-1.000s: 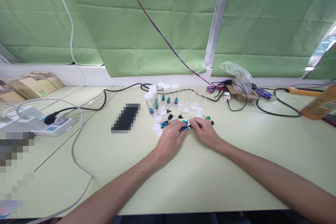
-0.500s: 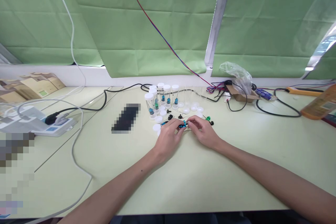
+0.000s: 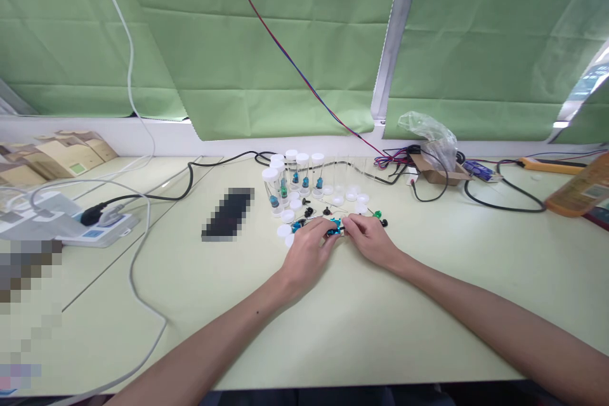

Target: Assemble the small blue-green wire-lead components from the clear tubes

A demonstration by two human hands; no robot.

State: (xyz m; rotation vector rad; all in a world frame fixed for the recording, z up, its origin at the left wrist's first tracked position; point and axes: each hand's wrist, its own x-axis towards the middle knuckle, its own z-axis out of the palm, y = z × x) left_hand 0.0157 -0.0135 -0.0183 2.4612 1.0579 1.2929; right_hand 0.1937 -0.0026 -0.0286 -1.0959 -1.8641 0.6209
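Note:
Just in front of a cluster of small parts, my left hand [image 3: 304, 252] pinches a small shiny blue piece [image 3: 335, 224] with some black on it. My right hand [image 3: 373, 240] is closed in a pinch at the right end of this piece; what lies between its fingertips is too small to make out. Around both hands lie white round caps [image 3: 284, 230], small black parts [image 3: 327, 210] and a green part [image 3: 377, 214]. Another blue part [image 3: 297, 226] rests left of my left hand's fingers.
Clear tubes with white caps [image 3: 302, 158] stand behind, with blue or green parts inside. Uncapped tubes [image 3: 340, 171] are beside them. A pixelated dark patch [image 3: 229, 214] and a power strip [image 3: 107, 231] lie left; a cardboard box [image 3: 440, 172], cables and an orange bottle [image 3: 581, 189] lie right.
My right fingertips have moved slightly down and to the right. My left hand has shifted a little right, and more of the blue piece shows between the hands.

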